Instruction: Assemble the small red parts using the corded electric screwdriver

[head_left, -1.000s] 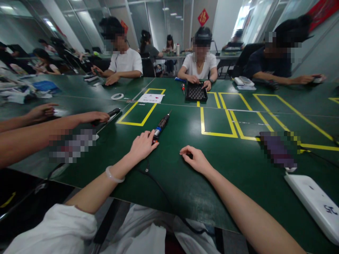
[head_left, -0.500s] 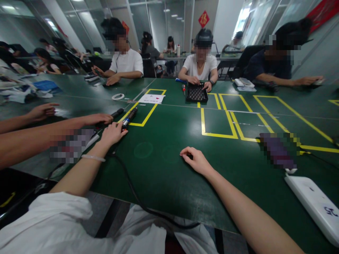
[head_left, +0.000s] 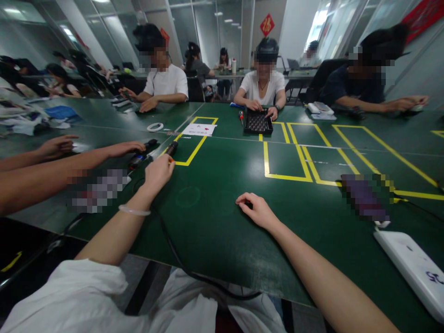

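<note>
My left hand, with a pale bangle on the wrist, is closed around a dark stick-shaped tool. The tool's black end sticks out past the fingers; the rest is hidden in the grip. A black cord runs from below this hand towards the table's front edge. Just left lies a similar dark tool with a blue part, beside another person's hand. My right hand rests on the green table, its fingers curled in towards the thumb, with nothing visible in them.
Yellow tape outlines mark the table. A paper sheet and a white ring lie farther back. At right are a blurred-out phone and a white power strip. Opposite, a person handles a black tray.
My left hand has moved slightly right and closed around the tool, after lying on it with fingers spread. The similar tool shows more beside the other person's hand. My right hand stays put.
</note>
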### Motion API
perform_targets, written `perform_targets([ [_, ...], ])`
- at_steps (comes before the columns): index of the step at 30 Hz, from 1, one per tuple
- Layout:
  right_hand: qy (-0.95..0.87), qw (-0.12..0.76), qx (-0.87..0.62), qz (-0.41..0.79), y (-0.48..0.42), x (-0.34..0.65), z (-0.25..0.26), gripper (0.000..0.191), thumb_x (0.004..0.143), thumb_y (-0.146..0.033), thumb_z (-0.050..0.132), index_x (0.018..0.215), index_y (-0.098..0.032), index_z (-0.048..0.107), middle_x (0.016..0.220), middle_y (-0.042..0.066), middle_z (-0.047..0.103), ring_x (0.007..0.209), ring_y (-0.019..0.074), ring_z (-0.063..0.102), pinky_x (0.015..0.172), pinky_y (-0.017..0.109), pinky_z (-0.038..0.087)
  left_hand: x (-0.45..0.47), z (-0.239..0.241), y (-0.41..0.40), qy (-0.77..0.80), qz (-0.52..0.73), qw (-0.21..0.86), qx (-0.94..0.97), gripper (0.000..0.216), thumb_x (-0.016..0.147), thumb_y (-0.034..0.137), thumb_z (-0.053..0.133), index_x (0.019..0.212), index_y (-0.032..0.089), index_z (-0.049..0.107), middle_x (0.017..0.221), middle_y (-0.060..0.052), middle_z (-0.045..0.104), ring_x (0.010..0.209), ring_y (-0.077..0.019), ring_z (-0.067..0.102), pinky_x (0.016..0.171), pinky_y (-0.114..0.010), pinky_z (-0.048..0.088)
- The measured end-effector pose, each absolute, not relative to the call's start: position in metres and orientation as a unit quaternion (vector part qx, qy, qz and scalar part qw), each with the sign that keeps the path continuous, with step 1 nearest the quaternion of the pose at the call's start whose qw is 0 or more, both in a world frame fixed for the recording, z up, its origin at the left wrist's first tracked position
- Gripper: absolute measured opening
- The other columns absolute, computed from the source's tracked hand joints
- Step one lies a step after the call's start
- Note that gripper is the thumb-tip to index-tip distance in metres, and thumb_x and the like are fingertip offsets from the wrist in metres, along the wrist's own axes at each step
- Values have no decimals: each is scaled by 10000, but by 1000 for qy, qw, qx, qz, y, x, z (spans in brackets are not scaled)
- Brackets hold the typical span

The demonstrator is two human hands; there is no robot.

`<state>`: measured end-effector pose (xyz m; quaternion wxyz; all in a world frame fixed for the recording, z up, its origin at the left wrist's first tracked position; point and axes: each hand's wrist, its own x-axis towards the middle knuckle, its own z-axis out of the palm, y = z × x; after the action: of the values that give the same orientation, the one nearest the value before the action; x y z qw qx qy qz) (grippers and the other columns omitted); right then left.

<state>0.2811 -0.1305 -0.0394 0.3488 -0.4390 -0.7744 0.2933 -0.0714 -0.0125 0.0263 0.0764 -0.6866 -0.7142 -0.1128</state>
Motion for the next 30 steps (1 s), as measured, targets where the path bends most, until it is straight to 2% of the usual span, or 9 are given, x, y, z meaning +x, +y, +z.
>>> perform_targets([
  [1, -773, 350, -438, 296, -131, 281, -39, 124, 870, -155, 549, 916, -206, 653, 843, 33, 680, 813, 180, 600, 764, 317, 453, -55, 27, -15, -690, -151, 10, -708, 332, 922, 401, 436, 1064, 139, 582, 977, -105, 653, 898, -246, 624, 783, -372, 481],
  [3, -763, 359, -437, 313, -131, 281, -39, 116, 872, -175, 549, 916, -206, 652, 854, 34, 681, 815, 177, 606, 764, 316, 455, -17, 27, -25, -576, -232, -217, -753, 312, 916, 395, 447, 1021, 136, 586, 899, -79, 661, 826, -187, 634, 768, -316, 487],
  [5, -740, 376, -431, 353, -130, 282, -40, 112, 878, -201, 545, 937, -199, 640, 860, 35, 686, 804, 170, 618, 761, 313, 461, 22, 26, -40, -480, -252, -385, -747, 341, 904, 417, 469, 1019, 122, 596, 837, -59, 636, 752, -155, 614, 722, -291, 485],
  [9, -668, 427, -401, 458, -128, 283, -43, 178, 869, -277, 576, 1022, -186, 586, 789, 13, 668, 728, 151, 622, 706, 292, 472, 76, 24, -70, -358, -212, -529, -740, 391, 889, 433, 522, 1136, 137, 593, 866, -32, 605, 689, -107, 548, 667, -253, 443],
  [12, -637, 445, -368, 510, -127, 283, -44, 275, 834, -335, 639, 1057, -193, 563, 789, 2, 657, 691, 141, 612, 653, 273, 471, 87, 16, -82, -319, -191, -582, -724, 467, 899, 435, 529, 1273, 156, 518, 728, 15, 567, 645, -102, 519, 627, -240, 400],
  [16, -647, 426, -341, 532, -128, 280, -42, 263, 841, -384, 642, 1012, -200, 565, 899, 42, 703, 763, 157, 643, 702, 294, 492, 88, -1, -83, -298, -174, -607, -715, 524, 890, 450, 557, 1316, 154, 483, 643, 34, 545, 617, -107, 517, 621, -243, 393],
  [20, -647, 436, -350, 518, -127, 279, -45, 274, 841, -410, 639, 1003, -202, 568, 923, 55, 704, 795, 166, 649, 716, 299, 495, 87, -17, -75, -333, -210, -639, -662, 428, 877, 506, 553, 1096, 139, 567, 786, -16, 603, 663, -112, 578, 667, -267, 456],
  [23, -645, 451, -373, 492, -125, 280, -49, 272, 824, -397, 661, 995, -202, 579, 820, 19, 665, 705, 145, 612, 653, 273, 474, 86, -24, -69, -342, -221, -661, -630, 415, 852, 534, 575, 930, 127, 569, 802, -28, 612, 661, -108, 592, 692, -279, 477],
  [30, -648, 461, -386, 467, -121, 281, -52, 238, 838, -375, 648, 981, -196, 582, 704, -23, 584, 611, 123, 545, 573, 248, 420, 86, -21, -72, -332, -204, -641, -661, 369, 822, 475, 646, 898, 118, 593, 757, -21, 624, 692, -108, 590, 701, -263, 461],
])
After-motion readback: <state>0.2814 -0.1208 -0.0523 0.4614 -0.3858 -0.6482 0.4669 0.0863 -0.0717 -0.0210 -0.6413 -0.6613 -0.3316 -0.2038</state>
